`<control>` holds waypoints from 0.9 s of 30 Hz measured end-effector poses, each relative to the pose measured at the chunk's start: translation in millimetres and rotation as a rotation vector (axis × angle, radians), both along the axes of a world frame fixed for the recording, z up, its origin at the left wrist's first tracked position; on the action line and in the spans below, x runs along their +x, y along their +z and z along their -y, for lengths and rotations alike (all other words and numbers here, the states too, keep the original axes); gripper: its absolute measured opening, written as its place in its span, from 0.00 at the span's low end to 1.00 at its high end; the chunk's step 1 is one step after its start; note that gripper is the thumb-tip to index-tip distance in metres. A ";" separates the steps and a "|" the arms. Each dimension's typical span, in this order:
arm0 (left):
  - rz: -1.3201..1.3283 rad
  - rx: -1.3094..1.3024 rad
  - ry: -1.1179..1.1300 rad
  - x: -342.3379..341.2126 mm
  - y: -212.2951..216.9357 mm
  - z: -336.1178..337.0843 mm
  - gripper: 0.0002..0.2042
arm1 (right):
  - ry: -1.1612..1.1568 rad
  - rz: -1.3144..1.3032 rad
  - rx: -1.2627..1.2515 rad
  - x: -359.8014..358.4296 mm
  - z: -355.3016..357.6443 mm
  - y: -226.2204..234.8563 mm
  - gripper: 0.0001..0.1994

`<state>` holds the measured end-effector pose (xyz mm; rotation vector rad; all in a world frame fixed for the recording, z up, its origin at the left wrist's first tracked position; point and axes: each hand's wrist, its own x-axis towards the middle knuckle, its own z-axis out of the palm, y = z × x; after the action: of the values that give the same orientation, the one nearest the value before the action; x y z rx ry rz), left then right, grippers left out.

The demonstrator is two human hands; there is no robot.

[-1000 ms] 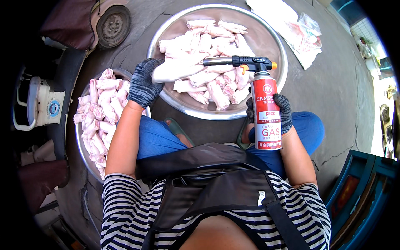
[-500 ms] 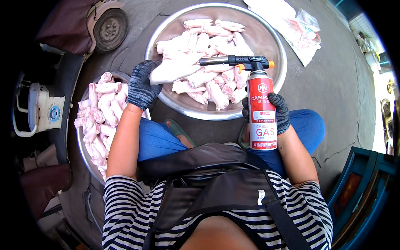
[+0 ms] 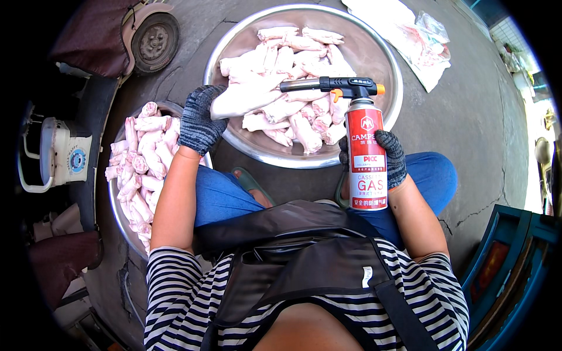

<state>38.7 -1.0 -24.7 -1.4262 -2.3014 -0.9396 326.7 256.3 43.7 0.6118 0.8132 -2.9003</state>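
My left hand (image 3: 202, 119), in a grey knitted glove, is closed around one end of a pale pig's trotter (image 3: 246, 99), held above the large round metal basin (image 3: 252, 151). My right hand (image 3: 391, 157), gloved alike, grips a gas torch (image 3: 367, 155): a red and white canister, upright, with a black burner head on top. The torch's metal nozzle points left and its tip overlaps the trotter's right end in view; I cannot tell whether they touch. No flame is visible. Many more trotters (image 3: 304, 128) lie piled in the basin.
A second metal basin (image 3: 120, 213) heaped with trotters stands at my left. Farther left are a white plastic bucket (image 3: 55, 152) and a vehicle wheel (image 3: 155, 42). White plastic sheeting (image 3: 404, 38) lies on the ground at the far right. Blue-green furniture (image 3: 497, 251) stands at the near right.
The gas torch has shifted very slightly to the left. Otherwise both hands and the held trotter look the same.
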 end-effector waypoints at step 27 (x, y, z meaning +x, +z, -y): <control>0.120 -0.009 -0.012 1.0 -3.8 -1.1 0.28 | -0.016 0.033 0.016 4.4 -1.4 -4.6 0.33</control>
<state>39.7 0.2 -28.4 -1.4259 -2.3872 -1.0460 331.1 257.7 39.2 0.6690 0.8324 -2.8919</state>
